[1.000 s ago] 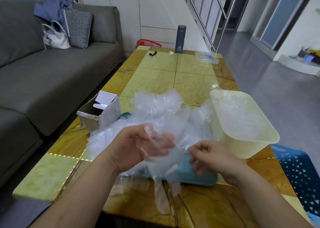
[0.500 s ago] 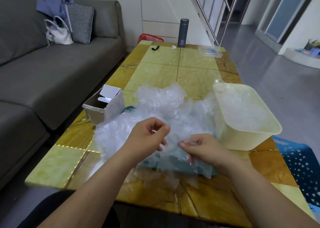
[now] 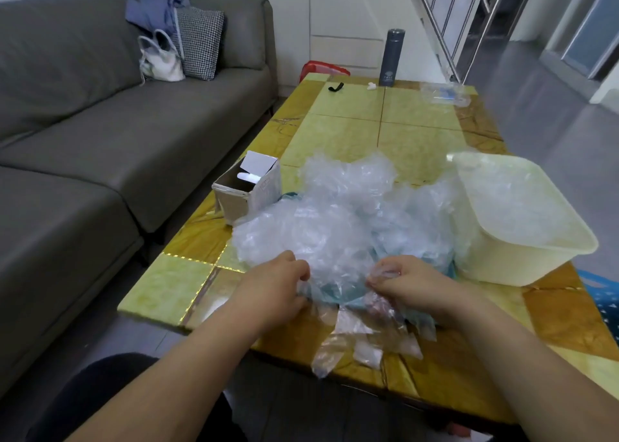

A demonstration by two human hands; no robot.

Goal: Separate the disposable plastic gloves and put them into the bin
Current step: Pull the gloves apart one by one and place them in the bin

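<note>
A big heap of clear disposable plastic gloves (image 3: 348, 213) lies on the yellow tiled table (image 3: 415, 133), over something teal. A cream plastic bin (image 3: 522, 260) stands to the heap's right, with several gloves inside. At the heap's near edge my left hand (image 3: 274, 294) pinches thin plastic with curled fingers. My right hand (image 3: 405, 284) pinches a glove by its cuff; the glove's fingers (image 3: 338, 341) trail toward the table's front edge.
An open cardboard box (image 3: 248, 190) sits left of the heap. A grey flask (image 3: 392, 57), a small black item (image 3: 336, 87) and a clear packet (image 3: 443, 94) lie at the table's far end. A grey sofa (image 3: 100, 140) runs along the left. A blue basket (image 3: 603, 294) is at the right.
My hands have moved apart and down to the heap's near edge. A glove now stretches out between them, its fingers hanging toward the table's front.
</note>
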